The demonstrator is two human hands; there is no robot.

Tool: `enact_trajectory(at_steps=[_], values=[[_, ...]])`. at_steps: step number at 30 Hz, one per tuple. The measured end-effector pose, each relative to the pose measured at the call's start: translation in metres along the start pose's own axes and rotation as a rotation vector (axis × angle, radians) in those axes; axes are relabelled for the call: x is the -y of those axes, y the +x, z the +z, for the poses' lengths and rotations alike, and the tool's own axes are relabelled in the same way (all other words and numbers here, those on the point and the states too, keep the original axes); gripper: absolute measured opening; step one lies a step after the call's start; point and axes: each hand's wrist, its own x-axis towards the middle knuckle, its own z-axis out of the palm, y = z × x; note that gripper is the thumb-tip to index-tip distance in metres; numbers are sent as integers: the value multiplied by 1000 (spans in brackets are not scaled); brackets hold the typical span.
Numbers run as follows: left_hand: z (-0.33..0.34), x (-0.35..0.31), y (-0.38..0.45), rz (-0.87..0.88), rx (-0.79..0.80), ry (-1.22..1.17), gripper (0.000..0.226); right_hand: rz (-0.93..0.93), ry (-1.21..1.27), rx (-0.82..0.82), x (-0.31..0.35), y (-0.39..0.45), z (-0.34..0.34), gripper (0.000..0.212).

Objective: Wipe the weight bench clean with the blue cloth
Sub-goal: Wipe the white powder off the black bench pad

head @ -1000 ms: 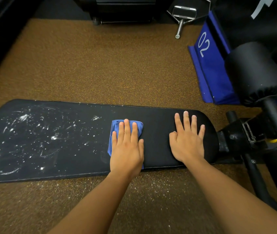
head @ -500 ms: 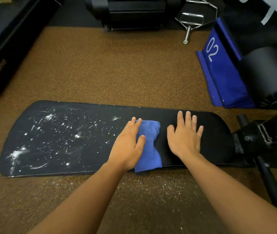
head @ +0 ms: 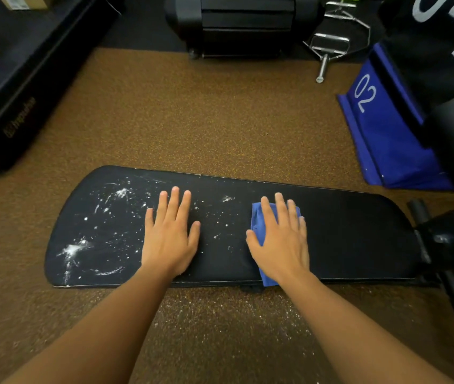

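The blue cloth (head: 259, 225) has passed from under the left hand to under the right hand (head: 281, 239), and the left hand (head: 170, 234) now lies bare on the pad further left than before. The right hand is flat, fingers spread, pressing the cloth onto the black weight bench (head: 353, 234) right of the pad's middle; the cloth's near corner hangs over the near edge. It grips nothing, only presses down. The left hand is also open and flat, palm on the pad, holding nothing, at the edge of the white powder smears (head: 95, 234) that cover the left part of the bench. The right part of the pad looks clean. White specks dot the brown floor (head: 220, 120) just near of the bench.
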Motion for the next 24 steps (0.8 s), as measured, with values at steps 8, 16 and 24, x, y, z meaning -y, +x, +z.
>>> enact_trajectory(at_steps=[8,16,24], values=[[11,46,0,-16,65,22,64,96,-105,40,1,0,19,75],[14,45,0,-29,43,10,63,182,-60,-18,8,52,24,56],[16,47,1,-26,39,20,61,68,-50,9,33,84,25,55]])
